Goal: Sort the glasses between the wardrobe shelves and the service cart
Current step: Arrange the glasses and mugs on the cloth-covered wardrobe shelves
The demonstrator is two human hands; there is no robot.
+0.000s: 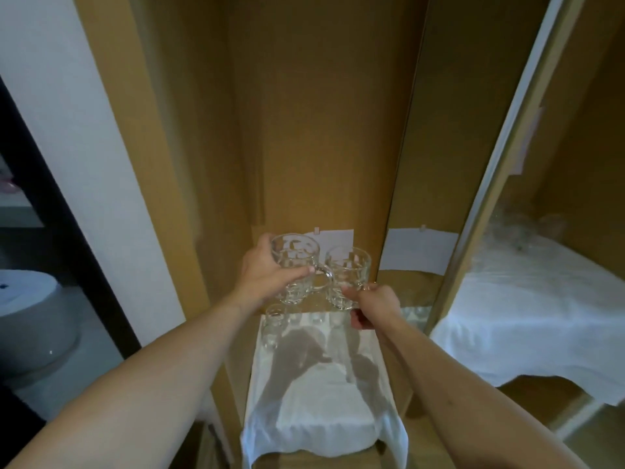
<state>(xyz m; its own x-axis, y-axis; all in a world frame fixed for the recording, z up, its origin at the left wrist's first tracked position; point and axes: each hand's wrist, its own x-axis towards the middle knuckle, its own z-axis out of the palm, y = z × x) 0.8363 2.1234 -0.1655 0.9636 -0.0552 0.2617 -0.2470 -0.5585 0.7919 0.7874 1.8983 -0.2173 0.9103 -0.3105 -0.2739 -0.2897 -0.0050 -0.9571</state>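
Two clear dimpled glass mugs hang in the air inside the open wardrobe. My left hand [263, 275] grips the left mug [295, 265] round its body, its handle pointing right. My right hand [373, 308] holds the right mug [348, 279] by its handle. Both mugs are upright and side by side, above the back of a shelf covered with a white cloth [321, 394]. Several small clear glasses [273, 324] stand in a row at the back of that shelf, partly hidden by the mugs.
Brown wardrobe walls close in on both sides. A mirrored sliding door [480, 204] stands at the right, with another white-covered shelf [541, 319] and blurred glassware [527, 228] behind it. A white paper label [334, 236] hangs on the back wall. A bathroom doorway lies far left.
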